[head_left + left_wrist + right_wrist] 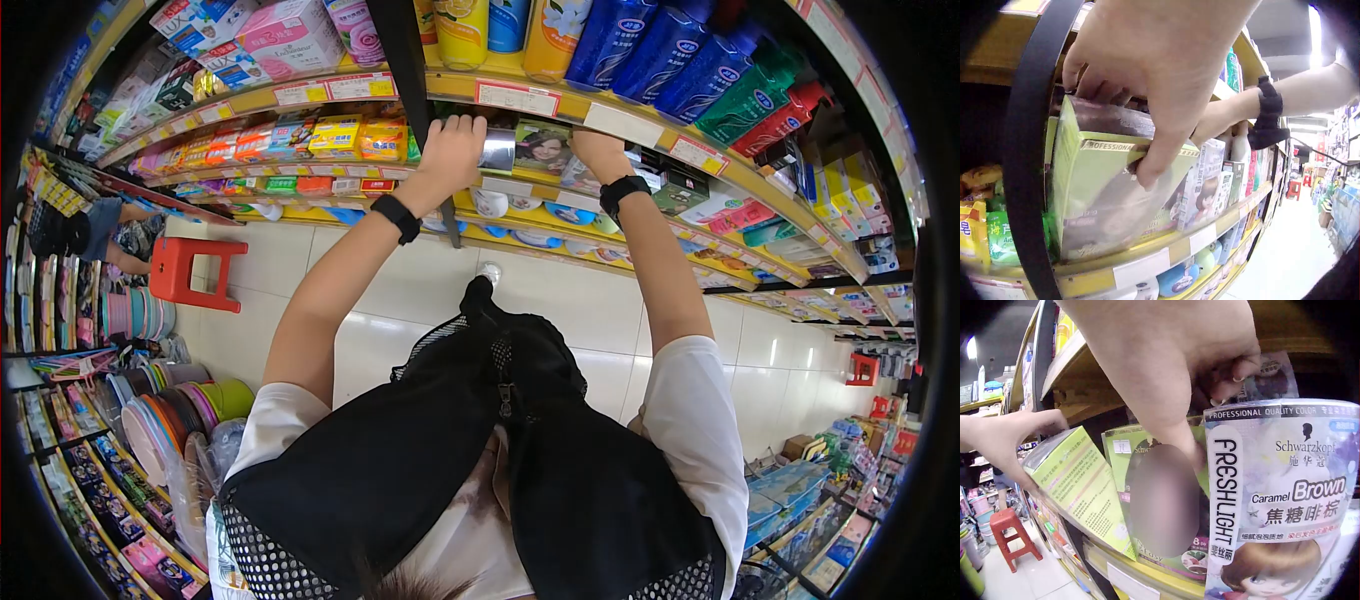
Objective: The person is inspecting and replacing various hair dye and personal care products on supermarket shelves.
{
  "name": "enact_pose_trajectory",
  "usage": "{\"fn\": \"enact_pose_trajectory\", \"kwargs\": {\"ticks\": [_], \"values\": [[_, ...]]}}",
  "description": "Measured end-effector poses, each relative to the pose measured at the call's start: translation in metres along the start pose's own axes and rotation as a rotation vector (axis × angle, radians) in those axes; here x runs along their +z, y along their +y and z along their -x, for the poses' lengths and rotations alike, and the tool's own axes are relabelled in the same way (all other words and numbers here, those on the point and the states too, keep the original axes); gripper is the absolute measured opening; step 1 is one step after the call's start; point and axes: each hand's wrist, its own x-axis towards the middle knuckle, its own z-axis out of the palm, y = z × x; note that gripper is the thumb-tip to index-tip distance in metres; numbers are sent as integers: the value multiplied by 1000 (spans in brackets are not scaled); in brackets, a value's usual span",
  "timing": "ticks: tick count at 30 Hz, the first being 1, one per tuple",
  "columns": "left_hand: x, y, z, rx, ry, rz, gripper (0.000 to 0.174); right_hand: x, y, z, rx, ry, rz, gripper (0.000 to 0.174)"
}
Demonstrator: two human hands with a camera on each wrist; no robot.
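My left hand (452, 153) (1147, 69) grips a light green box (1110, 187) from above, thumb on its front and fingers over its dark top edge. That box (1085, 494) is tilted and turned sideways in the right wrist view. A second green box (1141, 469) (541, 147) with a portrait stands beside it. My right hand (1166, 369) (600, 155) reaches over this second box, its thumb against the front and its curled fingers behind the top. To the right is a white "Caramel Brown" box (1285, 506), close to the hand.
A black shelf post (1029, 150) stands just left of the gripped box. Yellow soap packs (335, 137) lie left of the post. Bottles (600, 40) line the shelf above, bowls (490, 203) the one below. A red stool (190, 272) stands on the floor at left.
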Motion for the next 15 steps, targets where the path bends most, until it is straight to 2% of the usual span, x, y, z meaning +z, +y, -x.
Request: {"fn": "enact_pose_trajectory", "kwargs": {"ticks": [1,3,5,7,8,10,11,13,14,15], "values": [[-1,1,6,41,74,39,42,-2,-2,-1,-2,2,-3,30],[-6,3,17,43,47,64,45,-6,-5,-4,135,-145,-152,28],[-16,4,24,51,22,91,49,-8,-7,-5,122,-146,-112,29],[-32,4,30,29,160,198,53,-12,-7,-3,109,-149,-73,29],[-42,3,31,28,159,196,53,-17,-7,-2,95,-168,-84,29],[-69,1,31,-122,204,373,53,-19,-7,3,73,-185,-100,28],[-80,-2,31,-128,205,368,53,-18,-4,7,24,-187,-87,29],[-98,-13,33,-376,-73,674,51,-35,-12,9,-36,-182,-76,29],[-100,-21,34,-398,-162,806,49,-53,-20,12,30,-334,-148,32],[-97,-29,35,-410,-157,804,49,-67,-27,19,94,-490,-219,35]]}}
